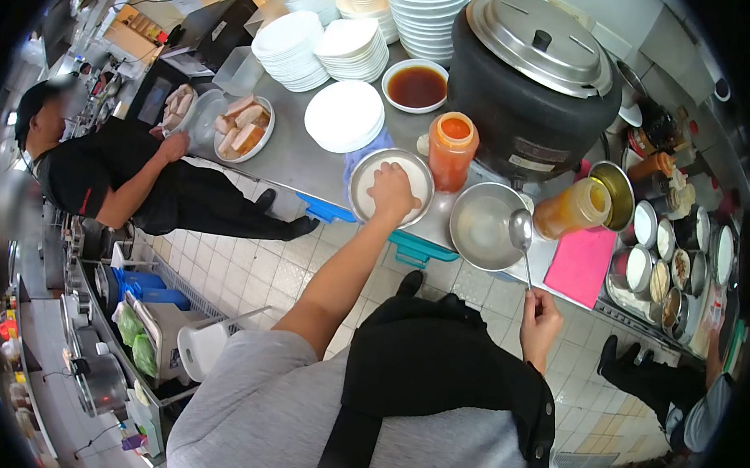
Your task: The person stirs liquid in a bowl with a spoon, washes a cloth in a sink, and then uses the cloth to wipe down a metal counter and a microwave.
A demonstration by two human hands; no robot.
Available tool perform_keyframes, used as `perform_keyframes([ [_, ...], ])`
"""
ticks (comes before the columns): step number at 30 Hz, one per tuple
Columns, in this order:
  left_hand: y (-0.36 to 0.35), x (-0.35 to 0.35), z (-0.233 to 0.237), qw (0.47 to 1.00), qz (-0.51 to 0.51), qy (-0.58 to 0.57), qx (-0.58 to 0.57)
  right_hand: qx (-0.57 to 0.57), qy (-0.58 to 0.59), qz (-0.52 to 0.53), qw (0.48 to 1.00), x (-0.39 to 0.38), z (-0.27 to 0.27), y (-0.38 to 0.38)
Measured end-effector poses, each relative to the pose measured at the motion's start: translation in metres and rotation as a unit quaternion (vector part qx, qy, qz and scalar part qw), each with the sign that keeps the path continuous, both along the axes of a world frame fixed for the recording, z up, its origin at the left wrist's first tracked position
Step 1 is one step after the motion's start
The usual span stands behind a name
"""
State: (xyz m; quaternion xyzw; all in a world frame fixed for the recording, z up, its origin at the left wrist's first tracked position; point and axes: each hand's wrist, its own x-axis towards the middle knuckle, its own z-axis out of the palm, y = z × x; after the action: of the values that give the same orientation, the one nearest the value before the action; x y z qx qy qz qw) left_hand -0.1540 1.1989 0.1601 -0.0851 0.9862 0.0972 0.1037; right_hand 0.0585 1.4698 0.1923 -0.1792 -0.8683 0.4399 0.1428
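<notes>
My left hand (391, 193) is down in a round metal bowl (358, 201) of white contents. Its fingers point downward with the thumb apart, and the fingertips are partly hidden. In my right hand (542, 325) is the thin handle of a metal ladle (521, 227), gripped near its end. The ladle's head is over the right rim of a second metal bowl (481, 224), whose inside looks pale and wet. Between the bowls, toward the back, an orange-red sauce bottle (453, 158) stands upright without a cap. A yellowish sauce bottle (574, 207) is to the right of the ladle.
Behind are a large black cooker (527, 107), stacked white plates (293, 50) and a bowl of brown liquid (417, 86). A pink sheet (581, 264) lies at right, near several ingredient containers (639, 271). A co-worker (102, 159) stands left; another person (702, 411) is at far right.
</notes>
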Motion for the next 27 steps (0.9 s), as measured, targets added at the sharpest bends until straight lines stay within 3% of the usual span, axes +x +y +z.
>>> perform_keyframes([
  [6, -0.003, -0.001, -0.005, 0.999, -0.019, 0.027, 0.008, 0.0, 0.009, 0.009, 1.0, -0.004, 0.001, -0.01],
  [12, -0.006, 0.007, -0.018, 0.99, -0.104, 0.094, -0.022, 0.023, -0.007, -0.019, 1.0, -0.006, 0.0, -0.017],
  [15, -0.001, 0.015, -0.011, 0.989, -0.116, 0.096, 0.003, 0.068, 0.017, -0.015, 0.997, -0.01, -0.006, -0.015],
  [27, 0.002, 0.023, -0.024, 0.984, -0.116, 0.092, 0.095, 0.044, -0.023, -0.012, 0.999, -0.013, -0.008, -0.024],
])
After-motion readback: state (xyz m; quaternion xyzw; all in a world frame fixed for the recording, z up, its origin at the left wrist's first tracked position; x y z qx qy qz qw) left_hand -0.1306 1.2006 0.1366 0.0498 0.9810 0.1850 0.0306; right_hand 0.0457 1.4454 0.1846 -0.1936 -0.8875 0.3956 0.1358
